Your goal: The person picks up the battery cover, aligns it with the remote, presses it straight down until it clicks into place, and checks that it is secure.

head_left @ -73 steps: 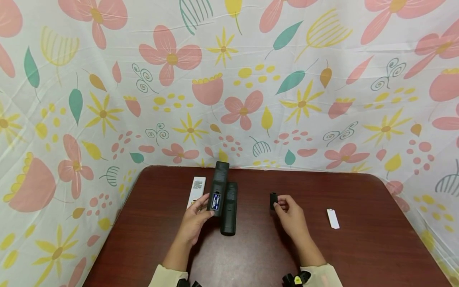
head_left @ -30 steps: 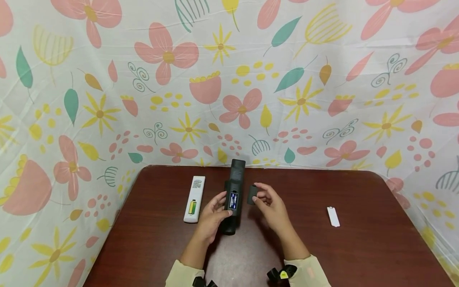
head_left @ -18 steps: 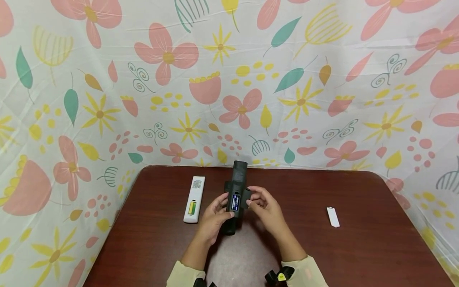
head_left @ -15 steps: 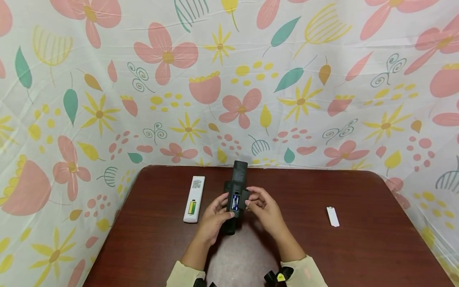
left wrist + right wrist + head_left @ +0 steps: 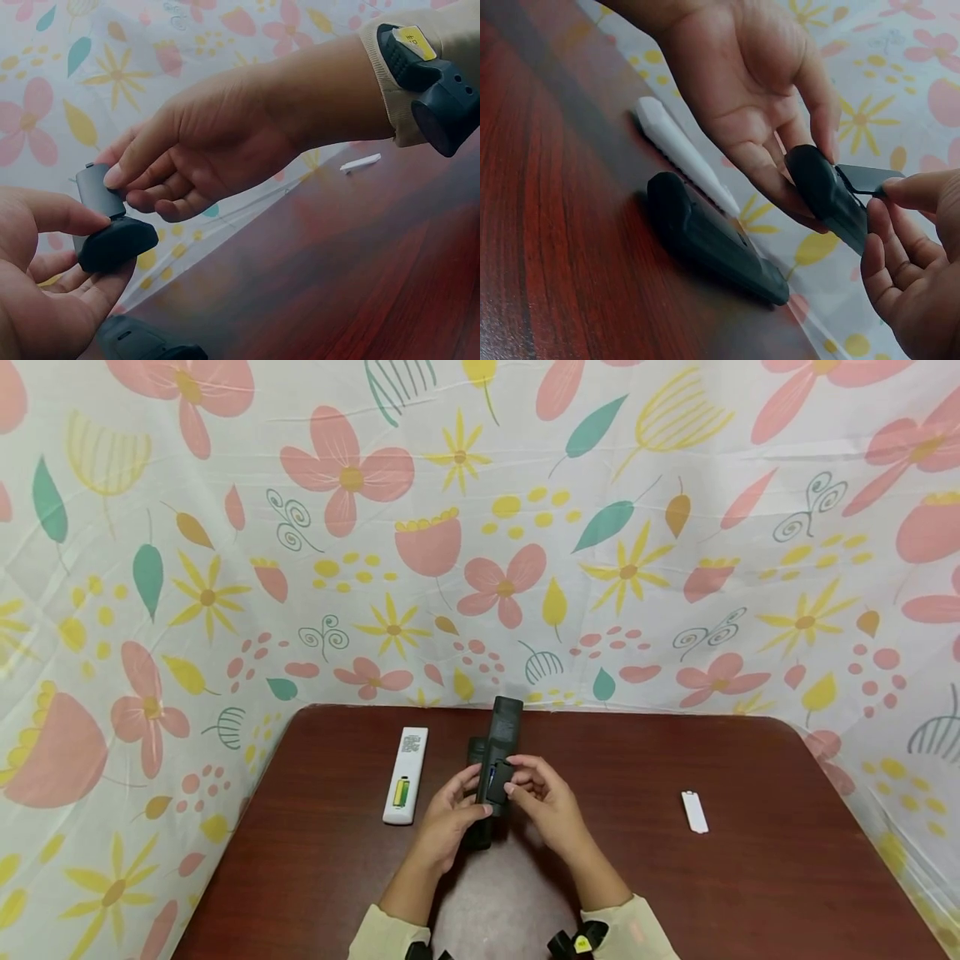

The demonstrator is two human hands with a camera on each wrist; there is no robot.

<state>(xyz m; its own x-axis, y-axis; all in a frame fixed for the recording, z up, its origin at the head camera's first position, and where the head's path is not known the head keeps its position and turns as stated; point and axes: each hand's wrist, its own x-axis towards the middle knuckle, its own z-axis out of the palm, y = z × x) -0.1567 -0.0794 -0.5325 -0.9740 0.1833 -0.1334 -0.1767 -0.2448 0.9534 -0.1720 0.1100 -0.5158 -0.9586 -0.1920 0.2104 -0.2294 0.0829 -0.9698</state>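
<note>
My left hand grips a black remote control by its lower part, back side up and raised over the table. Between thumb and fingers, my right hand pinches a small black battery cover. That cover lies tilted over the battery compartment, where a sliver of blue battery still shows at its left. In the right wrist view the cover sits at an angle along the edge of the held remote. A second black remote lies on the table beneath.
A white remote lies to the left, back up, with a green and yellow battery mark. Far to the right is a small white battery cover. The brown table ends at a flower-patterned cloth.
My right hand has brought the battery cover leftward from beside the remote onto its battery compartment. Earlier, my left hand moved the remote right, away from the white one; it now tilts slightly.
</note>
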